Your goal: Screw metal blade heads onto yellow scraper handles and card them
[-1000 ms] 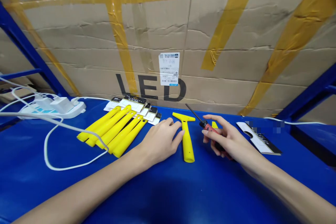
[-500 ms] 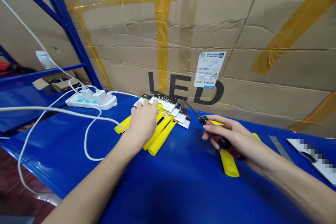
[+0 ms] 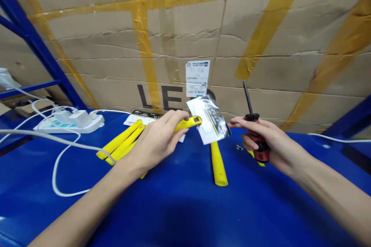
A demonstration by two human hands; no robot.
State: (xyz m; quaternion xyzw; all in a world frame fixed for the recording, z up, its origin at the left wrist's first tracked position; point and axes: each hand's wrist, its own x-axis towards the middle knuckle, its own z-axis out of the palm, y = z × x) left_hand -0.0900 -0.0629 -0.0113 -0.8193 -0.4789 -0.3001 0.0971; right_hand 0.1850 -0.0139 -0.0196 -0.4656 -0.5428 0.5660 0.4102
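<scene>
My left hand (image 3: 158,135) is closed on a yellow tube-like handle (image 3: 188,122), lifted off the blue surface. A black-and-white printed card (image 3: 207,121) in shiny wrapping is at the handle's tip, tilted. My right hand (image 3: 271,139) grips a red and black screwdriver (image 3: 256,139), its dark shaft pointing up; a fingertip is close to the card's right edge, and I cannot tell if it touches. Below the card lies a loose yellow handle (image 3: 218,166). More yellow handles (image 3: 120,139) lie left of my left hand with cards (image 3: 136,117) at their far ends.
A white power strip (image 3: 89,123) with plugs and looping white cables (image 3: 56,173) occupies the left. Behind the blue tabletop (image 3: 188,212) stands a large taped carton (image 3: 110,58). A small metal piece (image 3: 239,147) lies near my right hand. Blue frame posts (image 3: 43,58) rise at the left.
My left hand has lifted one yellow handle with its card from the pile and moved it right. The screwdriver has swung from leaning left to nearly upright. The view has turned right.
</scene>
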